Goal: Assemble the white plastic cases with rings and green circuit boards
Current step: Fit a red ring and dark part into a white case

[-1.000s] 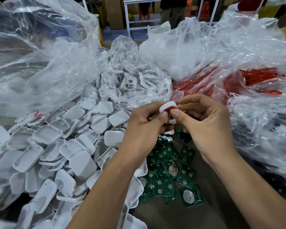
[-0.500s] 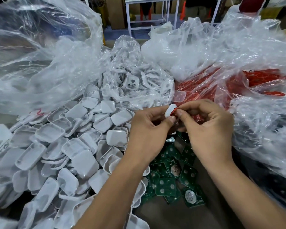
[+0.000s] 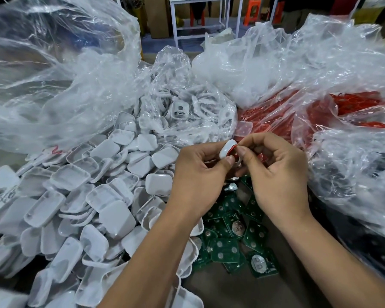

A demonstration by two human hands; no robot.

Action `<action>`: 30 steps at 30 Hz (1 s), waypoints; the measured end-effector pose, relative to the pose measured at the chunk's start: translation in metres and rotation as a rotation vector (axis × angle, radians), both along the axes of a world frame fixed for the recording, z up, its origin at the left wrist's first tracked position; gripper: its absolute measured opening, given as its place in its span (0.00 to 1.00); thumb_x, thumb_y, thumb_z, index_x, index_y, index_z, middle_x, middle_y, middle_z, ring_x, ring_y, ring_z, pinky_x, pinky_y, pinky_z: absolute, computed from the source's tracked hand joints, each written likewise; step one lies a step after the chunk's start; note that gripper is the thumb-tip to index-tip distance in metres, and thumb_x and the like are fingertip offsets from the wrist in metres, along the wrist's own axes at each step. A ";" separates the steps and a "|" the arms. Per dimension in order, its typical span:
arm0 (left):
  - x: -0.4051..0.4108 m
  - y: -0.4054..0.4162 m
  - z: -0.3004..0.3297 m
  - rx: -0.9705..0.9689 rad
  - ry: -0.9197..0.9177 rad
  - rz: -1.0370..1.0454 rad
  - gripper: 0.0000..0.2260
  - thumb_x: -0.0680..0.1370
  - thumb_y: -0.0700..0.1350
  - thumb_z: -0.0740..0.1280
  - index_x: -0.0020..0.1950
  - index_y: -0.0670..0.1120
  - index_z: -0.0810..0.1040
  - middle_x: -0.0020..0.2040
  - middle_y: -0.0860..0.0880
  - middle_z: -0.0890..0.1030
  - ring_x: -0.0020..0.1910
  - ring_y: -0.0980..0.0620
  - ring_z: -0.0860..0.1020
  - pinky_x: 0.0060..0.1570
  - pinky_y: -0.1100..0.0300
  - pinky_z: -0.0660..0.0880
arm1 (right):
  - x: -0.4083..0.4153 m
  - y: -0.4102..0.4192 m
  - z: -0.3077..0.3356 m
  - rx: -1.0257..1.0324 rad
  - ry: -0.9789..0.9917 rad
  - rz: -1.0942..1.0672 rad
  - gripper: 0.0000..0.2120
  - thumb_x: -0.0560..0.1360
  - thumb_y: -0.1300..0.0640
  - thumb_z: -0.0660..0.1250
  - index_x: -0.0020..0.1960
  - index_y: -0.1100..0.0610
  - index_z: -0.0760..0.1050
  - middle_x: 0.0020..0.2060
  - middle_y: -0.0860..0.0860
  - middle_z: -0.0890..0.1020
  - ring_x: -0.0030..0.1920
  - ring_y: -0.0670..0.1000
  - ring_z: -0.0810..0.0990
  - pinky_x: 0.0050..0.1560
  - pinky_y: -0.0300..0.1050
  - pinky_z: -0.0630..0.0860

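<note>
Hands meet just past the centre of the head view, a little toward 1 o'clock: the left hand (image 3: pixel 200 174) and the right hand (image 3: pixel 276 172) both curl round one white plastic case (image 3: pixel 227 148) held on edge above the worktop (image 3: pixel 227 292). The left grip pinches the case between thumb and forefinger; the right grip pinches a red ring (image 3: pixel 233 150) that lies against the case's right-hand face, thumb and forefinger tips pressed to it. How far the ring sits into the case cannot be told. At 9 o'clock from the hands a heap of loose white case halves (image 3: pixel 80 196) spreads over the worktop down to 7 o'clock, some hollow side up, some back up. At 6 o'clock, under and between the forearms, lies a scatter of green circuit boards (image 3: pixel 229 241), several showing round silver coin cells. At 12 o'clock a clear plastic bag (image 3: pixel 193 112) holds more white moulded parts, one with a square opening. At 2 o'clock another clear bag (image 3: pixel 320 112) is full of red rings, its mouth open near the hands. A large crumpled clear bag (image 3: pixel 53 74) fills the view at 10 o'clock. Beyond, at 12 o'clock, stands a white metal frame (image 3: pixel 200 16) beside an orange stool (image 3: pixel 252 15).
</note>
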State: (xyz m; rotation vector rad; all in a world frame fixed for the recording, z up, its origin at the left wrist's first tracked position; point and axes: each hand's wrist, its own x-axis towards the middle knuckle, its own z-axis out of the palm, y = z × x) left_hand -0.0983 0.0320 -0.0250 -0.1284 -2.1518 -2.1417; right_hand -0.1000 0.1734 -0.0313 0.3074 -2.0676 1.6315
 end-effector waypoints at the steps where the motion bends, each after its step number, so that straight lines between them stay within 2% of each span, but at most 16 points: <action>1: 0.000 0.000 0.000 0.000 -0.005 0.001 0.12 0.78 0.33 0.70 0.54 0.47 0.88 0.46 0.48 0.88 0.48 0.45 0.87 0.55 0.44 0.83 | 0.000 0.000 0.000 0.002 0.000 0.002 0.04 0.78 0.67 0.73 0.48 0.59 0.83 0.39 0.52 0.85 0.33 0.49 0.85 0.33 0.34 0.78; 5: 0.000 -0.001 -0.001 0.039 -0.022 -0.004 0.09 0.79 0.35 0.71 0.54 0.45 0.88 0.45 0.47 0.88 0.48 0.44 0.87 0.55 0.43 0.83 | -0.001 0.002 -0.001 0.013 0.007 0.019 0.05 0.78 0.65 0.74 0.48 0.56 0.83 0.39 0.50 0.85 0.35 0.51 0.86 0.35 0.39 0.81; 9: 0.001 -0.001 -0.001 0.123 -0.036 -0.024 0.06 0.81 0.37 0.69 0.55 0.41 0.86 0.45 0.44 0.88 0.46 0.44 0.87 0.52 0.46 0.84 | -0.004 0.005 -0.002 0.042 -0.013 0.008 0.06 0.76 0.62 0.77 0.47 0.52 0.83 0.38 0.47 0.86 0.38 0.51 0.86 0.40 0.52 0.85; 10: 0.000 -0.001 0.000 0.160 -0.038 -0.037 0.07 0.82 0.37 0.69 0.55 0.41 0.86 0.45 0.43 0.88 0.47 0.44 0.87 0.52 0.48 0.84 | -0.006 0.007 -0.001 0.037 -0.013 -0.009 0.05 0.76 0.60 0.78 0.47 0.52 0.83 0.38 0.46 0.85 0.38 0.50 0.86 0.40 0.51 0.85; 12: 0.000 -0.002 0.002 0.242 -0.025 -0.070 0.07 0.81 0.36 0.68 0.54 0.41 0.86 0.46 0.42 0.87 0.48 0.44 0.87 0.53 0.51 0.84 | -0.008 0.011 0.003 0.017 -0.009 -0.024 0.06 0.74 0.55 0.79 0.49 0.50 0.83 0.40 0.44 0.85 0.39 0.47 0.85 0.41 0.43 0.83; 14: 0.000 -0.004 0.005 0.332 -0.002 -0.127 0.08 0.79 0.39 0.69 0.55 0.38 0.84 0.51 0.37 0.86 0.54 0.41 0.85 0.58 0.48 0.82 | -0.009 0.014 0.005 0.024 -0.019 0.030 0.09 0.74 0.54 0.79 0.53 0.51 0.84 0.44 0.44 0.86 0.44 0.47 0.86 0.43 0.37 0.81; 16: 0.002 -0.005 0.006 0.409 -0.003 -0.198 0.13 0.79 0.40 0.67 0.60 0.33 0.80 0.58 0.30 0.82 0.62 0.35 0.81 0.65 0.42 0.78 | -0.009 0.015 0.005 0.017 -0.021 0.114 0.10 0.75 0.57 0.78 0.55 0.53 0.85 0.47 0.46 0.87 0.48 0.49 0.87 0.48 0.39 0.81; 18: 0.002 -0.006 0.007 0.432 -0.012 -0.236 0.14 0.81 0.39 0.65 0.62 0.31 0.78 0.62 0.28 0.79 0.64 0.36 0.80 0.68 0.39 0.75 | -0.010 0.015 0.005 -0.002 0.012 0.140 0.09 0.75 0.60 0.78 0.55 0.54 0.86 0.48 0.48 0.87 0.50 0.51 0.86 0.51 0.42 0.81; 21: 0.001 -0.009 0.008 0.267 0.033 -0.226 0.13 0.83 0.39 0.64 0.63 0.32 0.78 0.61 0.31 0.81 0.65 0.36 0.79 0.69 0.38 0.74 | -0.010 0.014 0.005 -0.022 0.035 0.143 0.09 0.75 0.62 0.78 0.54 0.56 0.86 0.49 0.49 0.87 0.52 0.52 0.86 0.53 0.43 0.82; 25: -0.002 -0.015 0.008 -0.010 0.145 -0.130 0.08 0.84 0.40 0.66 0.59 0.40 0.83 0.55 0.41 0.85 0.58 0.41 0.83 0.62 0.38 0.78 | -0.012 0.011 0.003 -0.034 0.008 0.143 0.09 0.75 0.62 0.78 0.55 0.59 0.86 0.46 0.51 0.88 0.48 0.53 0.87 0.49 0.53 0.85; 28: -0.004 -0.018 0.008 -0.076 0.189 -0.060 0.08 0.82 0.39 0.70 0.60 0.46 0.83 0.52 0.48 0.85 0.51 0.47 0.86 0.53 0.47 0.83 | -0.013 0.010 0.003 -0.021 0.011 0.151 0.09 0.75 0.62 0.78 0.55 0.58 0.86 0.46 0.48 0.88 0.47 0.50 0.88 0.48 0.45 0.84; 30: -0.004 -0.020 0.009 -0.050 0.186 -0.063 0.10 0.80 0.37 0.71 0.59 0.46 0.84 0.48 0.48 0.87 0.48 0.49 0.87 0.49 0.54 0.84 | -0.011 0.010 0.003 -0.044 -0.006 0.178 0.09 0.75 0.62 0.77 0.55 0.56 0.86 0.45 0.46 0.89 0.46 0.48 0.88 0.47 0.40 0.83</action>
